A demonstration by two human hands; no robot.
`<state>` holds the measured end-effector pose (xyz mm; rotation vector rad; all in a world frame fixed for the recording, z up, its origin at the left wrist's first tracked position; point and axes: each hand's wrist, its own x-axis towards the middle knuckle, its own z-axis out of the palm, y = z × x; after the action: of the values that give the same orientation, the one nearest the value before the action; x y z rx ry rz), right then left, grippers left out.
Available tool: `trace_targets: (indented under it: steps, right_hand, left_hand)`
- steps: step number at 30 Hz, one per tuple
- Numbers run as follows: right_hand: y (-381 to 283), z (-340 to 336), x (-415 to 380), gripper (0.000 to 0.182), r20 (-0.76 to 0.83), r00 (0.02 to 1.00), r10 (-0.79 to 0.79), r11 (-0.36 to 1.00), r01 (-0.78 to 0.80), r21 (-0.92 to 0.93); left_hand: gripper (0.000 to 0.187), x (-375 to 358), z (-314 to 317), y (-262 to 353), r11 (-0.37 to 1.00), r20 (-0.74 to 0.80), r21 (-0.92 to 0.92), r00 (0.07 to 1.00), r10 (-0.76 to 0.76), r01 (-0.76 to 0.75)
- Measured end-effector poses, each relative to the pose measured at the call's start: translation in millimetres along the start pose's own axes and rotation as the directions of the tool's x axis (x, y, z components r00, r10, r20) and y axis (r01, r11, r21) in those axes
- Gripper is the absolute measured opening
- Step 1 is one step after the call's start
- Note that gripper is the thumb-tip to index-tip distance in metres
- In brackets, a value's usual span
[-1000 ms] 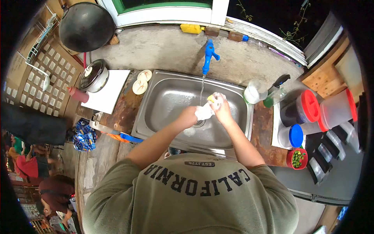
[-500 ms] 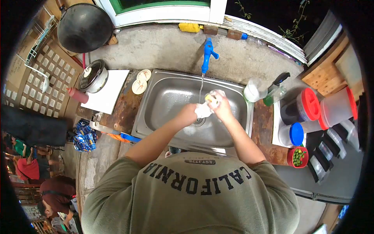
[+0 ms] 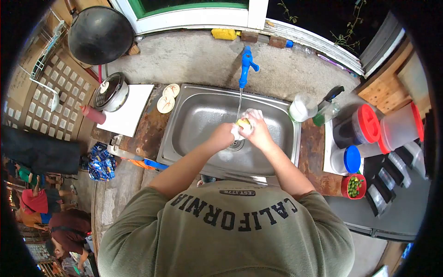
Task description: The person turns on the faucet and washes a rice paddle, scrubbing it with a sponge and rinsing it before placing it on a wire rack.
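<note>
Both hands meet over the steel sink (image 3: 184,134), covered in white suds. My right hand (image 3: 255,128) is closed round a small yellow sponge (image 3: 243,123), which shows between the two hands. My left hand (image 3: 224,135) is closed beside it, its foamy fingertips pressed close to the sponge and right hand. Foam and the hand's angle hide whether anything else is in it. Just beyond the hands, a thin stream of water runs from the blue faucet (image 3: 246,67) into the basin.
Two patterned round pieces (image 3: 165,103) lie at the sink's left edge, near a lidded pot (image 3: 112,92). To the right stand a white tub (image 3: 299,111), a green-liquid bottle (image 3: 326,114), red-lidded containers (image 3: 368,123) and a red bowl of green fruits (image 3: 354,186). People are at lower left.
My right hand has shifted slightly left and down with the sponge, closer to my left hand. The foam on the left hand shows less now.
</note>
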<state>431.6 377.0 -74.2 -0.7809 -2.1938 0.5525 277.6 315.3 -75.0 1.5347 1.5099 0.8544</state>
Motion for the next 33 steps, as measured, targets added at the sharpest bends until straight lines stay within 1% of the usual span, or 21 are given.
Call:
trace_targets:
  steps: [2,4,5,8,11,12,14,15,16,19,20,23,24,26,28,29,31,32,33]
  right_hand:
    - [9.2,0.7,1.9,0.036,-0.024,0.998,0.055,0.998,-0.055,0.030]
    - [24.7,3.1,5.3,0.036,-0.072,0.989,0.126,0.989,-0.120,0.091]
    - [29.7,4.8,1.7,0.036,-0.064,0.994,0.087,0.994,-0.082,0.077]
    - [3.7,2.0,-1.6,0.035,-0.040,0.998,-0.045,0.998,0.047,0.035]
    - [8.6,2.1,-2.8,0.037,-0.029,1.000,-0.003,1.000,0.003,0.016]
    - [13.8,0.6,1.0,0.037,-0.014,0.998,0.055,0.998,-0.055,0.044]
    - [16.1,3.8,-0.4,0.037,-0.067,0.998,-0.001,1.000,0.002,0.019]
    - [10.2,1.9,1.4,0.037,-0.093,0.995,-0.030,1.000,0.030,0.005]
    - [-5.5,-3.4,-0.4,0.037,-0.059,0.997,-0.058,0.998,0.057,-0.010]
    - [-0.5,-4.8,-1.0,0.037,-0.039,0.999,-0.020,0.996,0.023,0.084]
    - [19.2,1.2,0.0,0.036,-0.084,0.996,0.006,0.999,-0.002,0.052]
    - [21.4,7.1,-4.7,0.035,-0.094,0.990,-0.109,0.994,0.107,-0.027]
    - [5.3,4.8,-4.8,0.036,-0.044,0.994,-0.098,0.995,0.097,-0.031]
    - [10.1,5.0,-3.7,0.036,-0.054,0.997,-0.050,0.999,0.050,-0.011]
    - [22.7,3.7,2.1,0.036,-0.076,0.997,0.000,0.999,0.003,0.035]
    - [25.0,6.0,0.1,0.036,-0.063,0.998,-0.026,0.999,0.028,0.029]
    - [9.0,2.1,-0.3,0.036,-0.039,0.996,-0.074,0.997,0.075,0.016]
    - [-2.5,-0.8,-0.7,0.036,0.001,0.997,-0.079,0.994,0.079,0.071]
    - [3.5,-0.6,0.0,0.036,0.001,0.998,-0.056,0.996,0.056,0.067]
  left_hand:
    - [0.024,2.2,4.8,-2.7,0.999,-0.027,-0.043,0.999,0.031,-0.032]
    - [0.021,3.2,3.2,1.9,0.996,0.023,-0.055,0.997,-0.075,0.076]
    - [0.019,4.9,2.5,4.0,0.990,0.048,-0.060,0.991,-0.126,0.129]
    - [0.016,18.5,11.0,-37.8,0.988,0.036,-0.106,0.994,-0.106,0.109]
    - [0.013,14.4,7.9,-22.0,0.973,0.061,-0.165,0.986,-0.154,0.163]
    - [0.013,13.5,7.0,-18.2,0.974,0.046,-0.169,0.988,-0.145,0.151]
    - [0.013,12.0,6.1,-13.2,0.976,0.016,-0.176,0.992,-0.126,0.127]
    - [0.014,12.3,6.4,-11.8,0.971,0.018,-0.194,0.990,-0.137,0.138]
    - [0.014,12.4,6.6,-10.8,0.966,0.019,-0.210,0.989,-0.148,0.149]
    - [0.017,12.8,6.3,-13.3,0.951,0.029,-0.260,0.986,-0.166,0.168]
    - [0.018,13.1,6.8,-15.6,0.945,0.032,-0.278,0.985,-0.168,0.170]
    - [0.022,19.3,10.2,-24.8,0.955,-0.052,-0.265,0.987,-0.151,0.132]
    - [0.022,17.1,8.0,-17.7,0.952,-0.045,-0.278,0.988,-0.147,0.129]
    - [0.021,11.2,3.3,-3.2,0.945,-0.030,-0.304,0.990,-0.139,0.124]
    - [0.021,11.4,2.6,-4.3,0.963,0.009,-0.225,0.988,-0.154,0.152]
    - [0.022,11.4,2.1,-4.7,0.969,0.028,-0.185,0.986,-0.162,0.164]
    - [0.021,10.2,0.9,-2.8,0.979,0.056,-0.137,0.988,-0.145,0.151]
    - [0.020,9.5,0.8,-2.2,0.983,0.072,-0.113,0.988,-0.137,0.145]
    - [0.020,11.4,2.9,-8.3,0.979,0.060,-0.132,0.987,-0.151,0.158]
